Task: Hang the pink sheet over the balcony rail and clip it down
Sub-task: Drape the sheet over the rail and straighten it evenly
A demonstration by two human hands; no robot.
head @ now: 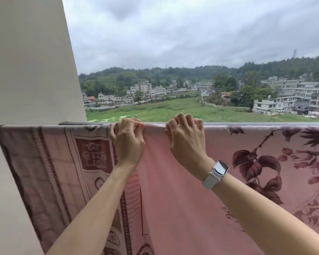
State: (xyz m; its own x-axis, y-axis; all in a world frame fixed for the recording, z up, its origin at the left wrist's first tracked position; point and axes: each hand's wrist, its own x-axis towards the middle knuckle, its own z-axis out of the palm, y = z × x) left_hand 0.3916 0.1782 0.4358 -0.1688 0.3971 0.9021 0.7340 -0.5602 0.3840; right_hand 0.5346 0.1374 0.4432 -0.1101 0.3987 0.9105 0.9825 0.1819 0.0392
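The pink sheet (175,181), plain in the middle with dark leaf and flower prints at the right, hangs over the grey balcony rail (265,123). My left hand (128,144) grips its top fold at the rail, fingers curled and pinching the cloth near the sheet's left edge. My right hand (185,138), with a white watch on the wrist, holds the same fold a little to the right. No clip shows in either hand; my fingers hide the fold beneath them.
A patterned pink and maroon blanket (59,166) hangs over the rail at the left, partly under the sheet's edge. A beige wall pillar (29,61) stands at the far left. Beyond the rail lie fields, houses and hills far below.
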